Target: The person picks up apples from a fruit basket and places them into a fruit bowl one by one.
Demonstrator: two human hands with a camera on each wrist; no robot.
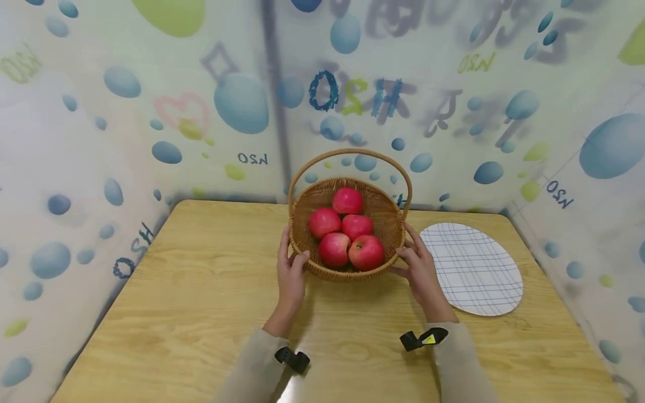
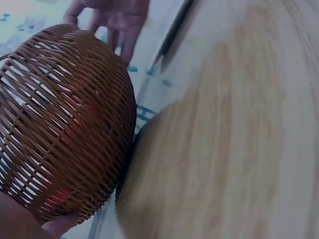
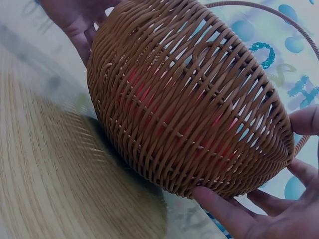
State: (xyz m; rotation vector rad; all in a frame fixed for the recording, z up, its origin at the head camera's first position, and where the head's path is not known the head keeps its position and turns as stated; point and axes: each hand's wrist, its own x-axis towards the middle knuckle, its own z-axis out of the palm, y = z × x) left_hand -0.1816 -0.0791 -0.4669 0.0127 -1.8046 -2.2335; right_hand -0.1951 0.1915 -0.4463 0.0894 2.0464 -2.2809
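Observation:
A brown wicker basket (image 1: 385, 210) with a tall arched handle (image 1: 350, 151) stands at mid-table in the head view, tipped toward me. Several red apples (image 1: 335, 249) lie inside it. My left hand (image 1: 292, 280) grips its left side, thumb at the rim. On the opposite side my right hand (image 1: 422, 271) holds the rim, with thumb above and fingers spread along the outer wall, as the right wrist view shows. Red shows through the woven wall (image 3: 184, 114). The wicker underside (image 2: 65, 119) fills much of the left wrist view.
To the right of the basket lies a white oval placemat (image 1: 473, 268) with blue grid lines. A wooden table (image 1: 211, 291) spreads beneath everything. Patterned curtain walls (image 1: 242, 106) with blue and green spots enclose the back and sides.

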